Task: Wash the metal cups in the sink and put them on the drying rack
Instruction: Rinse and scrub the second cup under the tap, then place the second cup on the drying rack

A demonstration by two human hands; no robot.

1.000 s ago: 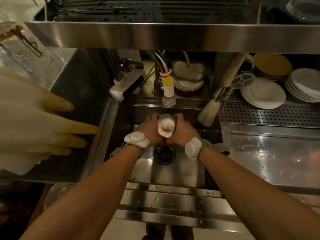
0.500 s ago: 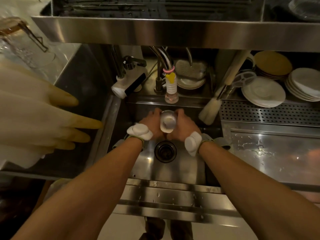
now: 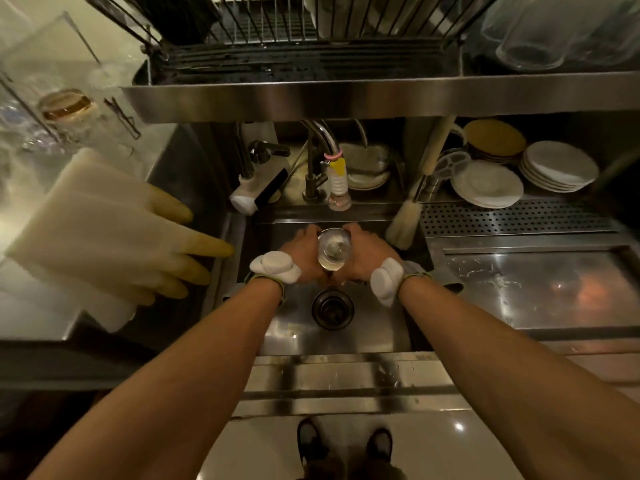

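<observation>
Sink (image 3: pixel 377 336) nearest me. Both hands together over it: left hand (image 3: pixel 303 252) and right hand (image 3: pixel 369 254) wrap the metal cup (image 3: pixel 333 249) btwn them, just above the drain (image 3: pixel 332 308). Vs 1 s ago the white foam inside is gone; it looks clear, w/ water, so rinse prob nearly done. Tap (image 3: pixel 337 183) just behind. Drying rack (image 3: pixel 304 32) up top is next, I'd say.

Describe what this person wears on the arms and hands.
The left hand and right hand are ungloved, and the forearms are sleeveless. Each wrist carries a rounded white pod on a yellow-green strap.
</observation>
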